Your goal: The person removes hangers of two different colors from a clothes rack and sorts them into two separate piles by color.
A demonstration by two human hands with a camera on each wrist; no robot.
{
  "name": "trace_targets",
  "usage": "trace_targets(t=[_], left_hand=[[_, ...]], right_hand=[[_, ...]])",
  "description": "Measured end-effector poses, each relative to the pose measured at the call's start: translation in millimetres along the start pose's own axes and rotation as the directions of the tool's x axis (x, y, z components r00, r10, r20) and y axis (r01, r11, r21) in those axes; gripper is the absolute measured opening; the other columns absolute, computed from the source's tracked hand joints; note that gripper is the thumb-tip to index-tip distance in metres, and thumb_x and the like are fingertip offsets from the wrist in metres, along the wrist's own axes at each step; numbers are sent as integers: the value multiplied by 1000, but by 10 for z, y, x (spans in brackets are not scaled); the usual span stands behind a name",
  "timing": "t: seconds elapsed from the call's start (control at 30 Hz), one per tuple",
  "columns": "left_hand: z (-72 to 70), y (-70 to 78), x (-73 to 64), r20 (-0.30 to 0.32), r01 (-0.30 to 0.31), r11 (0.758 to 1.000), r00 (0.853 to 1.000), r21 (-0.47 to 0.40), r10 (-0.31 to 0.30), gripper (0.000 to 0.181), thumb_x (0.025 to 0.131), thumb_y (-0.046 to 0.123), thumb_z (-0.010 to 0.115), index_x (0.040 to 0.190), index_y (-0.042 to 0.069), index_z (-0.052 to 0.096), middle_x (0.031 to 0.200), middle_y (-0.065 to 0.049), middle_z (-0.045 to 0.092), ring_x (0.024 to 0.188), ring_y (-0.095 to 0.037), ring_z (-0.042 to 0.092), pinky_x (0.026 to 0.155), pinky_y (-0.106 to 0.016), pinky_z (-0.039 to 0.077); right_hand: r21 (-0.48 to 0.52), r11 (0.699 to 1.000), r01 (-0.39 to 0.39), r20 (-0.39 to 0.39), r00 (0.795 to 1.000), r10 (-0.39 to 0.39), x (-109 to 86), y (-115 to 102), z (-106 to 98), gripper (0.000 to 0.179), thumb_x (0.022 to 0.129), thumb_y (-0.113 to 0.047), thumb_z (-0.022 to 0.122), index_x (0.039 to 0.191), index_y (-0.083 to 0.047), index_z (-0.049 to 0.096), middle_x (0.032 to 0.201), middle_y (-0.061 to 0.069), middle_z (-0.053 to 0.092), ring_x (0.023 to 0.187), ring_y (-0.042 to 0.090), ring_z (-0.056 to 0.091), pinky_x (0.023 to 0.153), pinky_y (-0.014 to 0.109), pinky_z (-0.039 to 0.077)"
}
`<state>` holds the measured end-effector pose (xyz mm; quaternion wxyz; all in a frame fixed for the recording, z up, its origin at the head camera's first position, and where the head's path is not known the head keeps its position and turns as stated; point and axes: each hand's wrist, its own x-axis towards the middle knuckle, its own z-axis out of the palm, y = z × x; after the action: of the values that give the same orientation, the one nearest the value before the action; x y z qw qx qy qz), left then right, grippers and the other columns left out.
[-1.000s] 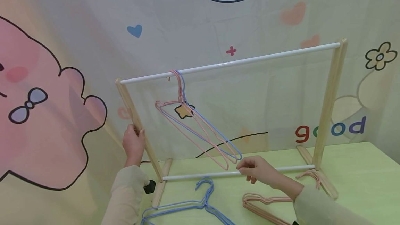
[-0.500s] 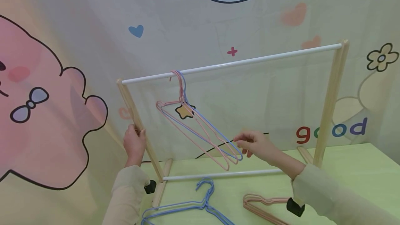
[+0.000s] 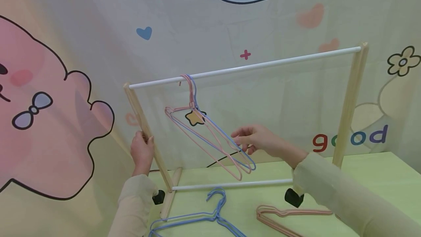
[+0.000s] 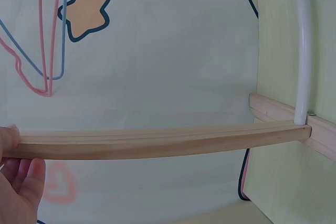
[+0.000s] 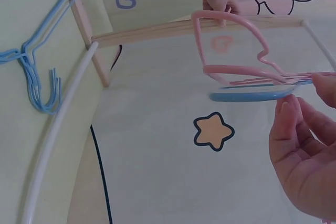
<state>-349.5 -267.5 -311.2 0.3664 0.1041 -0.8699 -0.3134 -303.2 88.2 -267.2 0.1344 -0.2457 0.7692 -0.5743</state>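
In the head view my left hand (image 3: 143,153) grips the left wooden post (image 4: 157,142) of a clothes rack, thumb and fingers on either side. My right hand (image 3: 258,140) is at the sloping right arm of a blue hanger (image 5: 249,97), fingertips right at its edge. Thumb and fingers stand slightly apart, with the blue wire between them in the right wrist view. Beside it, pink hangers (image 3: 219,142) hang from the same white top rail (image 3: 246,69), near its left end. The hangers tilt down to the right.
On the pale green table (image 3: 378,178), several blue hangers (image 3: 215,207) lie in front of the white lower bar (image 3: 230,184). A stack of pink hangers (image 3: 279,213) lies to their right, partly under my right sleeve. The right wooden post (image 3: 350,101) stands beyond my forearm.
My right hand has moved up and left from below the hanging hangers' tip to the blue hanger's right arm. My left hand has stayed on the post.
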Motion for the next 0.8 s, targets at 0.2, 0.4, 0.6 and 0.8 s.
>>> trace_targets(t=[0.2,0.4,0.6,0.8], left_hand=[[7,-5,2,3,3,1000,1000,-6,-3,22,85,13,56,97,-4,49,89,-22,54,82,-35,52,73,-46,39],[12,-11,6,12,4,1000,1000,-10,-3,22,86,13,55,98,-4,48,90,-22,55,83,-35,52,73,-46,40],[21,-10,6,9,-5,1000,1000,-14,5,22,86,12,55,99,-4,48,90,-23,54,83,-36,52,73,-46,40],[18,-12,5,3,-5,1000,1000,-17,5,21,86,12,55,98,-4,48,90,-23,54,83,-36,52,73,-47,39]], right_hand=[[-65,998,-27,20,999,28,88,-74,47,31,84,-13,58,108,6,54,75,-1,56,59,14,48,54,24,44],[-71,997,-35,31,999,38,152,-50,71,17,83,-6,56,96,5,56,69,-1,53,56,11,46,53,24,43],[-81,997,-11,-27,1000,9,134,-105,5,18,86,-2,50,101,8,55,74,-1,49,57,11,48,55,24,44],[-100,995,27,-37,999,-31,69,-193,-108,21,87,-4,52,104,8,55,76,0,48,60,13,50,58,26,46]])
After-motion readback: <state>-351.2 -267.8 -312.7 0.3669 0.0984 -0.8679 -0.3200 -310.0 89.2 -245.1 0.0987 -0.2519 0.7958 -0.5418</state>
